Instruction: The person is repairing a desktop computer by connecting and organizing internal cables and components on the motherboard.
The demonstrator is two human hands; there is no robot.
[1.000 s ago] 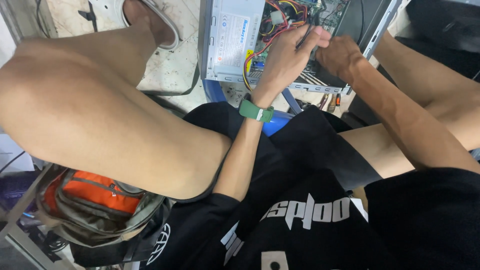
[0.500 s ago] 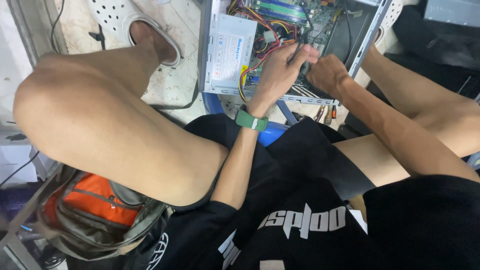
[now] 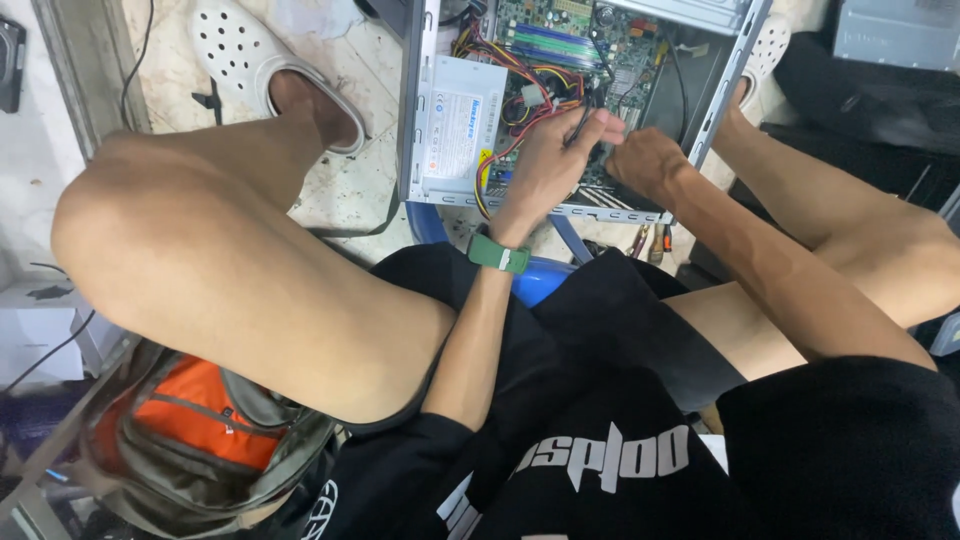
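Around: a white clog shoe [image 3: 262, 68] sits on the pale floor [image 3: 345, 190] to the left of the open computer case [image 3: 570, 100]. An orange and grey bag [image 3: 195, 430] lies low on the left, beside the big bent knee. A blue stool edge [image 3: 535, 280] peeks out under the black shorts.

In the way: a bunch of red, yellow and black wires [image 3: 520, 105] runs from the silver power box [image 3: 455, 125] across the green board [image 3: 600, 50]. The two hands hide the spot they are working on.

Case: it lies on its side on the floor, open side up, between the person's two legs.

Left hand [image 3: 548, 165]: it reaches into the case just right of the power box. Its fingers are curled and pinch a thin black cable [image 3: 580, 122]. A green watch band [image 3: 498, 252] is on the wrist.

Right hand [image 3: 645, 160]: it is inside the case, touching the left fingertips. The fingers are bent closed, but I cannot tell what they hold.
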